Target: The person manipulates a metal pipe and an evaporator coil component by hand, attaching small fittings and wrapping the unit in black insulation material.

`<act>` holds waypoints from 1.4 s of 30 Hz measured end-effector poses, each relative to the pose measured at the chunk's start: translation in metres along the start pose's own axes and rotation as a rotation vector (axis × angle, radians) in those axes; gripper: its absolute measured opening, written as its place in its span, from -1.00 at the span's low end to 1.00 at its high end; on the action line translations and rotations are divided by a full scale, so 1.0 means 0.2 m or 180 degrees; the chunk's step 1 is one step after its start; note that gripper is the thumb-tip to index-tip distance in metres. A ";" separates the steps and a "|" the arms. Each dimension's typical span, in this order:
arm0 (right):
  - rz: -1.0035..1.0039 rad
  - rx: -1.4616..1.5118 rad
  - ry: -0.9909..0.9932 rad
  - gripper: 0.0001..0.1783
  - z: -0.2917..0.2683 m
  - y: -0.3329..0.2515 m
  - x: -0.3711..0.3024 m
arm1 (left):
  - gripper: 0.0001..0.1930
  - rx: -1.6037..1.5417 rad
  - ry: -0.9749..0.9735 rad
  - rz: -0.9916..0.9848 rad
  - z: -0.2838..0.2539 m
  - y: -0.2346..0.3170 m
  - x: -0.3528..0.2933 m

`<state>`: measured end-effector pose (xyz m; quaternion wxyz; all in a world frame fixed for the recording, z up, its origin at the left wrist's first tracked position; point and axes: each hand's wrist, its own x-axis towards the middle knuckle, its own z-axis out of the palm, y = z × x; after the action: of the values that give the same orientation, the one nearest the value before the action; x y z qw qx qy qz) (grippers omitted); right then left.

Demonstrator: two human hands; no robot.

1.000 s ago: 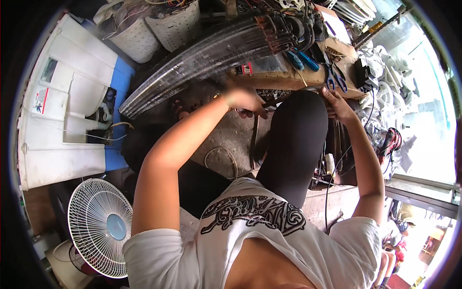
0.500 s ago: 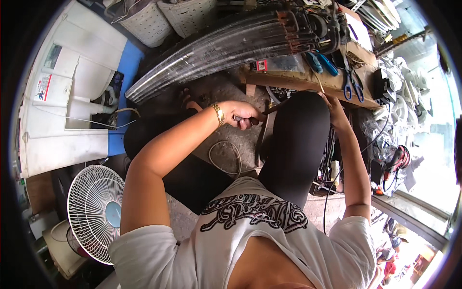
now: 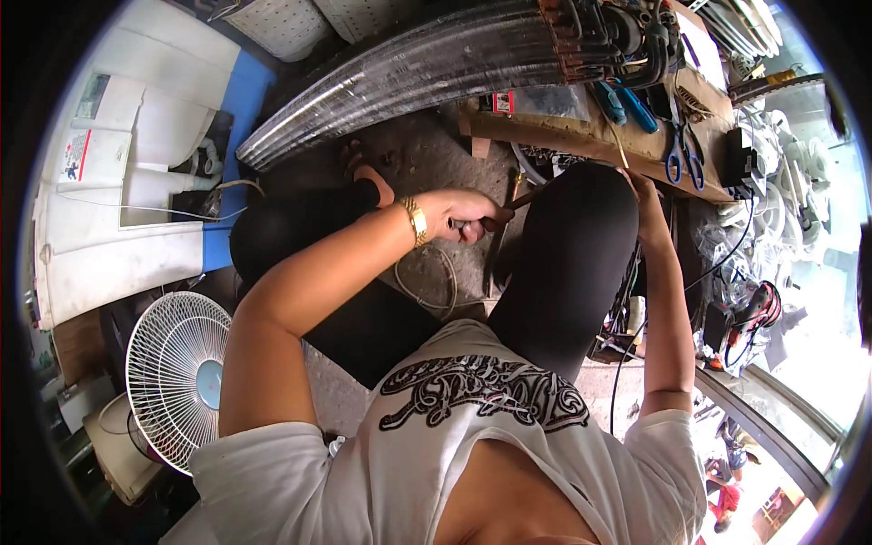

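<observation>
My left hand point(image 3: 468, 216), with a gold watch on its wrist, is closed around the handle of a dark slim tool point(image 3: 524, 197). The tool points right and passes behind my raised knee point(image 3: 581, 204); its kind I cannot make out. Beyond that knee is my right hand point(image 3: 643, 193), its fingers curled and partly hidden. A thin yellowish cord point(image 3: 619, 145) runs from those fingers up over the wooden bench point(image 3: 563, 136). Whether the tool touches the cord is hidden behind the knee.
On the bench lie blue-handled pliers point(image 3: 636, 109), blue-handled scissors point(image 3: 683, 159) and a long finned metal coil point(image 3: 409, 73). A white fan point(image 3: 182, 381) stands at left, near a white-and-blue appliance casing point(image 3: 118, 263). Cluttered white parts point(image 3: 786, 173) fill the right side.
The view has shifted slightly, so the bench and coil appear higher and farther right. Both hands keep their holds, with little movement of their own.
</observation>
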<state>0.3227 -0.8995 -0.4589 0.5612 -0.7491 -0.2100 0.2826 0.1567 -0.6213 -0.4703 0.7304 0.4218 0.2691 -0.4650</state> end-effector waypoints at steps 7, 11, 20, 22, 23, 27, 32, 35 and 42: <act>-0.0249 0.0151 0.0136 -0.56 0.06 0.00 -0.05 | -0.79 -0.0286 0.0383 0.0113 0.04 -0.06 -0.01; -0.0167 0.0376 0.0202 -0.56 0.10 -0.04 -0.08 | -0.78 -0.0392 0.0440 0.0184 0.06 -0.11 -0.02; -0.0157 0.0286 0.0395 -0.55 0.22 -0.07 -0.12 | -0.76 -0.0970 0.0578 0.0286 0.07 -0.20 -0.04; -0.0119 0.0453 0.0417 -0.56 0.23 -0.05 -0.11 | -0.76 -0.0994 0.0603 0.0323 0.09 -0.21 -0.06; -0.0071 0.0543 0.0377 -0.56 0.23 -0.03 -0.11 | -0.77 -0.1003 0.0620 0.0341 0.10 -0.22 -0.07; 0.0079 0.0677 0.0166 -0.56 0.21 0.04 -0.09 | -0.78 -0.1253 0.0758 0.0355 0.15 -0.22 -0.13; -0.0156 0.0329 0.0277 -0.57 0.20 0.07 -0.05 | -0.81 -0.1061 0.0631 0.0403 0.11 -0.21 -0.10; -0.0292 -0.0340 0.0385 -0.53 0.13 -0.02 0.02 | -0.80 -0.0795 0.0485 0.0536 0.05 -0.16 -0.05; -0.0734 -0.0466 0.0188 -0.63 -0.11 -0.55 0.04 | -0.83 0.0887 0.0951 0.2310 0.22 0.06 -0.22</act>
<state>0.3444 -0.8792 -0.3506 0.5397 -0.7669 -0.2981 0.1780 0.1500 -0.6373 -0.4099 0.7357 0.6469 0.1406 -0.1431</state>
